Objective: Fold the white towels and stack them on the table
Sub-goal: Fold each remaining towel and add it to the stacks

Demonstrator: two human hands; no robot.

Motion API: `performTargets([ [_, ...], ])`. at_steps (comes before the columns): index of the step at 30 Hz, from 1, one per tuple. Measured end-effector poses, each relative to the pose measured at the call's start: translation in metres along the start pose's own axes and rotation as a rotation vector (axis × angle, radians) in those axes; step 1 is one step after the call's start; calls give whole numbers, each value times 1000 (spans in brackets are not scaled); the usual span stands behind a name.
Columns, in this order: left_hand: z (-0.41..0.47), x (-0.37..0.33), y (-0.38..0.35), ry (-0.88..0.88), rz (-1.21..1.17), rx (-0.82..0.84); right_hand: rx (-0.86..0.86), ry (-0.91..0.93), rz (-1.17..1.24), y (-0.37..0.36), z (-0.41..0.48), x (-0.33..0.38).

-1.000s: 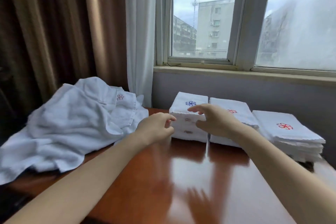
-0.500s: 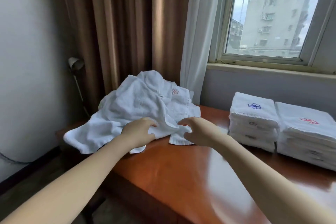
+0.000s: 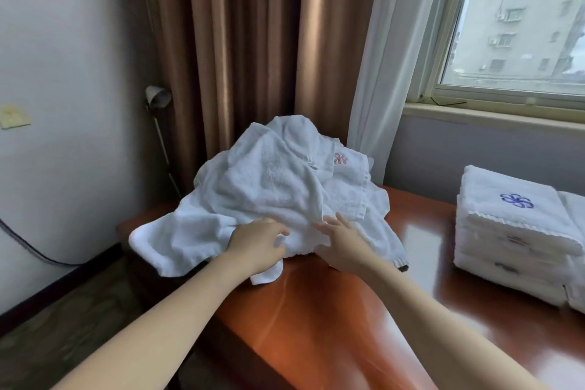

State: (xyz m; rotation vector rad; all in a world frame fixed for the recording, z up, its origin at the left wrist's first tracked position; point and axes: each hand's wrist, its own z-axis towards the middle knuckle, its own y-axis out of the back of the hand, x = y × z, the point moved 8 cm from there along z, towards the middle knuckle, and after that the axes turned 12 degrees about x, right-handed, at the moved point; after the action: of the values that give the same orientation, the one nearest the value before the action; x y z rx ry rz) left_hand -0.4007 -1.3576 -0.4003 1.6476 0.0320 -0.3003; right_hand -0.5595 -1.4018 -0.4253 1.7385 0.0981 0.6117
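Moved leftward off the folded towel stack, both hands are meeting the heap of unfolded white towels lying directly ahead at the table's far-left corner, the left hand gripping its near hem and the right hand resting flat-fingered alongside.

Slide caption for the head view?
Left hand grips the towel pile, right hand rests on it; folded stack sits on the table.

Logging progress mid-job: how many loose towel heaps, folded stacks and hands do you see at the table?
loose towel heap: 1
folded stacks: 2 (blue-emblem stack; edge-cut stack at the frame's right)
hands: 2 (left hand grips the heap, right hand rests on it)
total: 5
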Motion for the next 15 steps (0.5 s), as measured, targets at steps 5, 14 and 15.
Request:
performTargets([
  [5,5,3,6,14,-20,-34,-245,-44,336,16,5,-6],
  [14,-10,-23,40,-119,-198,-345,-387,179,820,52,-28,19],
  [15,-15,-30,49,-156,-199,-427,-386,183,851,56,-34,21],
])
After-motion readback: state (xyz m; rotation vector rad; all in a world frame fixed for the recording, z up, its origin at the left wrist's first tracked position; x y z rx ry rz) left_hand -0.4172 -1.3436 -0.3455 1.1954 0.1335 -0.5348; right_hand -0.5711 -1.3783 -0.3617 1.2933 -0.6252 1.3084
